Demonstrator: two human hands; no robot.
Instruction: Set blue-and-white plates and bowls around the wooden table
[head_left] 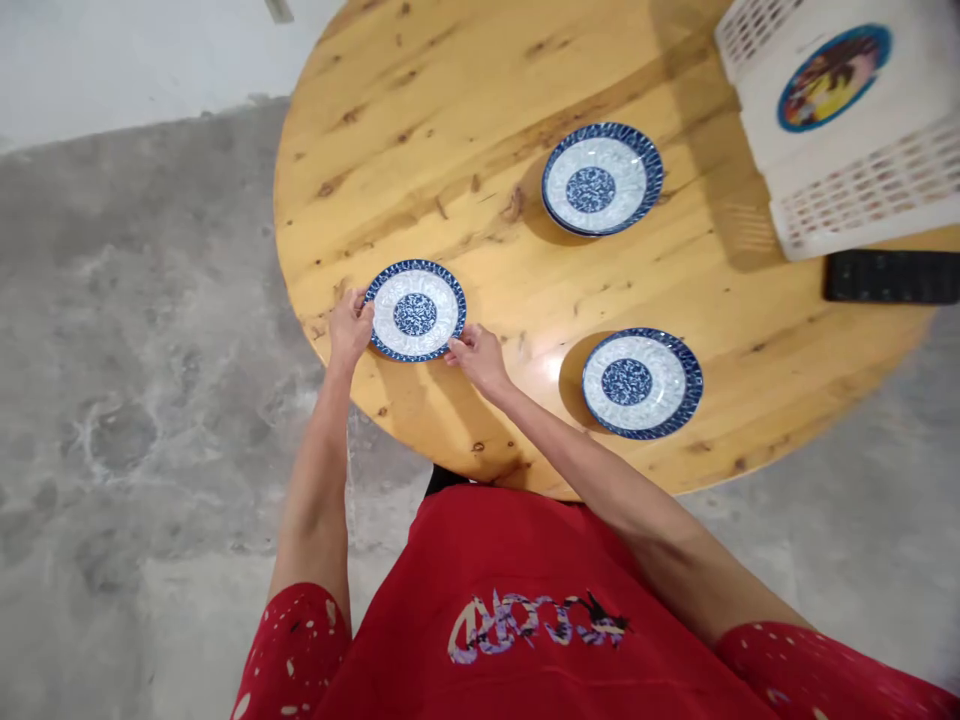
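Observation:
A blue-and-white patterned plate [415, 312] lies near the left edge of the round wooden table [480, 235]. My left hand [351, 325] grips its left rim, thumb on top. On its lower right rim, my right hand [478, 358] has closed its fingers, the thumb near the edge. Two more matching dishes are to the right: one dish [600, 180] farther back, which seems to have another beneath it, and one dish [642, 384] closer to my body, right of my right forearm.
A white plastic basket [832, 165] with perforated sides and a round picture label stands at the table's far right. Beside it lies a black remote-like object [892, 277]. Grey concrete floor [150, 350] and a white wall [150, 60] are on the left.

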